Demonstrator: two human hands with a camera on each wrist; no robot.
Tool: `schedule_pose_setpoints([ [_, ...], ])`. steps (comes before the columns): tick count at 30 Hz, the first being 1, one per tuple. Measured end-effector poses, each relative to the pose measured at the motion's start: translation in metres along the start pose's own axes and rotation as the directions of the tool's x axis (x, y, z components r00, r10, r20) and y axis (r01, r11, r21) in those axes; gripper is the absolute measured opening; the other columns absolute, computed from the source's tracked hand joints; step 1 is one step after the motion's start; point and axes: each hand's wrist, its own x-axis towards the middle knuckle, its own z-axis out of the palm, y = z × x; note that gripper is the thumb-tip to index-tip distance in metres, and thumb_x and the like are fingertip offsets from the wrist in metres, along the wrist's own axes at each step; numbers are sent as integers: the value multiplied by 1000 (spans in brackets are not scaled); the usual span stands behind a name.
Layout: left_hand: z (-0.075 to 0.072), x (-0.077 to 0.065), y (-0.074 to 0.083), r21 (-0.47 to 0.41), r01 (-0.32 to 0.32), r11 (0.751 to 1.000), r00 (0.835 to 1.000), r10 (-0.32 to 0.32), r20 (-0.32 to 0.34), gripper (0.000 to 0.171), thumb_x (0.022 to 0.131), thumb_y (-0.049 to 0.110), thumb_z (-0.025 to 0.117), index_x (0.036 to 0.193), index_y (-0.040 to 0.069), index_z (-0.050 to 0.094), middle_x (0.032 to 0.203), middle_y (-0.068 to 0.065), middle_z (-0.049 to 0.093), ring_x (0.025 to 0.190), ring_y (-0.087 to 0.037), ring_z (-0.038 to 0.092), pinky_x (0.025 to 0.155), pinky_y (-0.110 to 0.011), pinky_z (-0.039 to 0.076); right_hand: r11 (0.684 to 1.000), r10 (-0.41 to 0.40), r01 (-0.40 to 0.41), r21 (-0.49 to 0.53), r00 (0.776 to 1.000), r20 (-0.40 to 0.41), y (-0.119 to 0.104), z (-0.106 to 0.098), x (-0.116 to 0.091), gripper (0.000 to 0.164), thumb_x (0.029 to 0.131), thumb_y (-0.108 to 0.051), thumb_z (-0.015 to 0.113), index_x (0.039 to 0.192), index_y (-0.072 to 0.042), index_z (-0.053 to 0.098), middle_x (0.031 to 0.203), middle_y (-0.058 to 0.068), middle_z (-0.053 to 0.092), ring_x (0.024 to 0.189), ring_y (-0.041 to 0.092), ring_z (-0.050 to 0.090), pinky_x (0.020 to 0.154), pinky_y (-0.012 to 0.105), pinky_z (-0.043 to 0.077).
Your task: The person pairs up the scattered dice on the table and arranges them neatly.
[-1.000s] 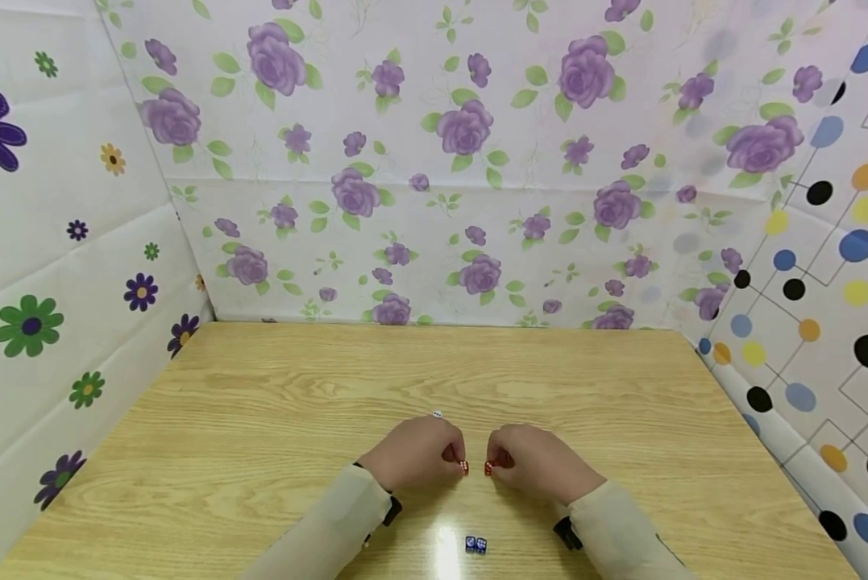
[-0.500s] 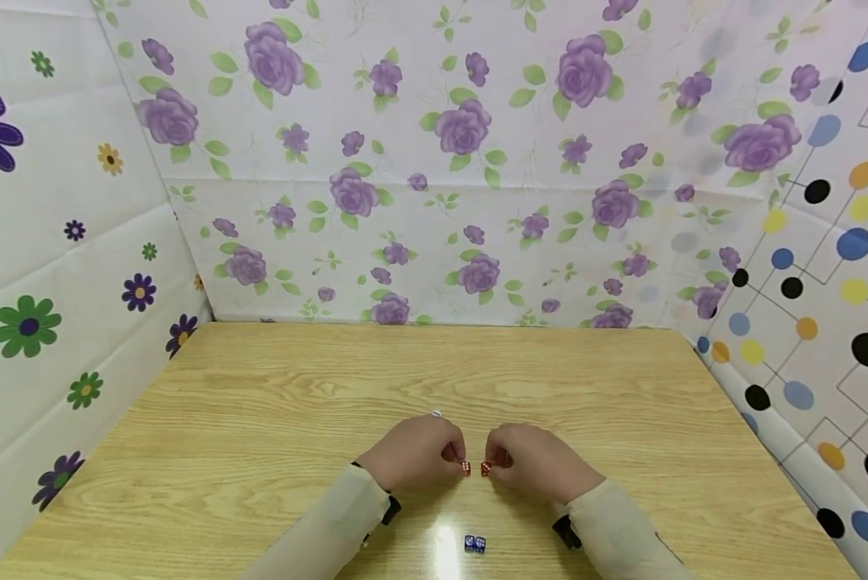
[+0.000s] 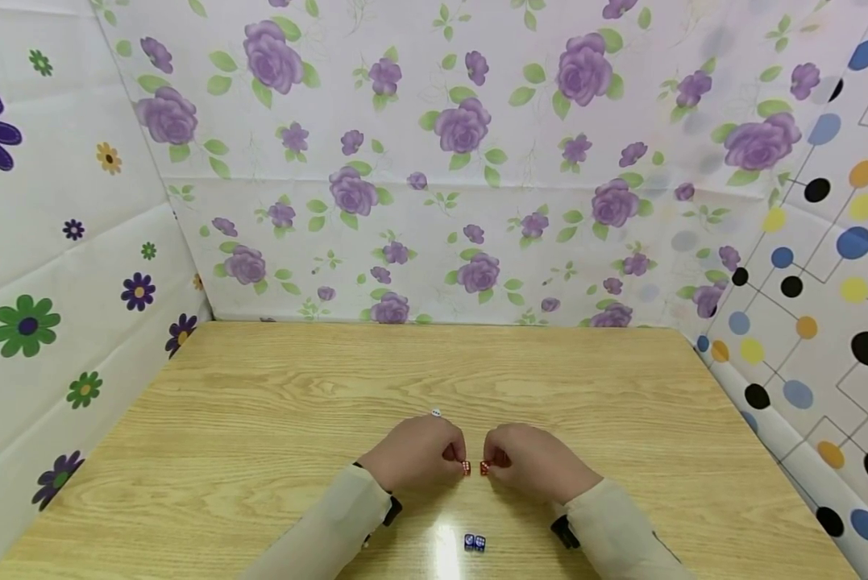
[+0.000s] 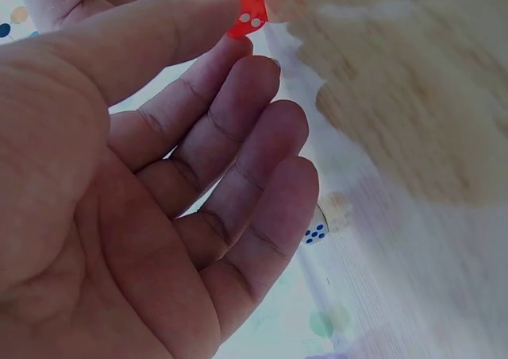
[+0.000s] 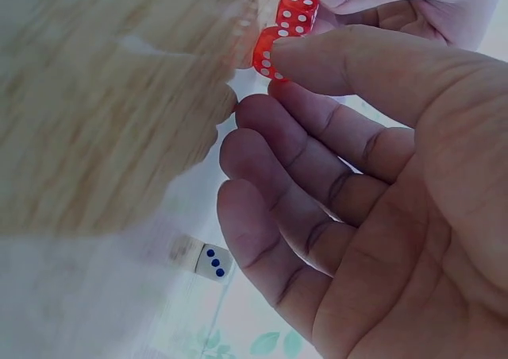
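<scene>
Two red dice with white pips face each other across a small gap near the middle of the table. My left hand (image 3: 419,453) pinches one red die (image 4: 252,11) between thumb and forefinger. The other red die (image 5: 266,55) is pinched the same way by my right hand (image 3: 538,461). In the right wrist view, the left hand's die (image 5: 297,13) shows just behind the right hand's. The remaining fingers of both hands curve loosely, with nothing in them.
A white die (image 3: 436,412) with blue pips sits just beyond my left hand. Two blue dice (image 3: 475,543) stand side by side nearer to me on the wooden table (image 3: 296,387). Patterned cloth walls (image 3: 419,242) border the table at the back and both sides.
My right hand has moved slightly left with its red die, narrowing the gap between the two red dice. My left hand has barely shifted. The blue and white dice stay put.
</scene>
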Motion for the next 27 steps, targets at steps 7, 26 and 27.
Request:
schedule_pose_setpoints([
  [7, 2, 2, 0, -3, 4, 1000, 1000, -4, 6, 7, 92, 22, 80, 86, 23, 76, 80, 16, 66, 70, 2, 56, 69, -21, 50, 1000, -15, 15, -8, 1000, -3, -1, 0, 0, 13, 90, -12, 79, 85, -19, 69, 78, -14, 59, 69, 4, 49, 64, 26, 44],
  [26, 3, 2, 4, 24, -15, 1000, 1000, 15, 2, 4, 91, 20, 80, 89, 22, 77, 82, 16, 67, 72, 2, 57, 71, -21, 51, 999, -32, 32, -20, 999, -16, -2, 0, -2, 11, 90, -12, 80, 87, -17, 71, 80, -12, 61, 70, 3, 49, 64, 25, 45],
  [27, 3, 2, 4, 22, -14, 1000, 1000, 14, 1, 4, 91, 20, 80, 89, 22, 78, 82, 16, 67, 73, 2, 58, 71, -22, 51, 999, -32, 31, -20, 999, -16, -2, 0, -2, 11, 89, -12, 81, 87, -17, 71, 80, -11, 61, 70, 3, 50, 65, 25, 46],
])
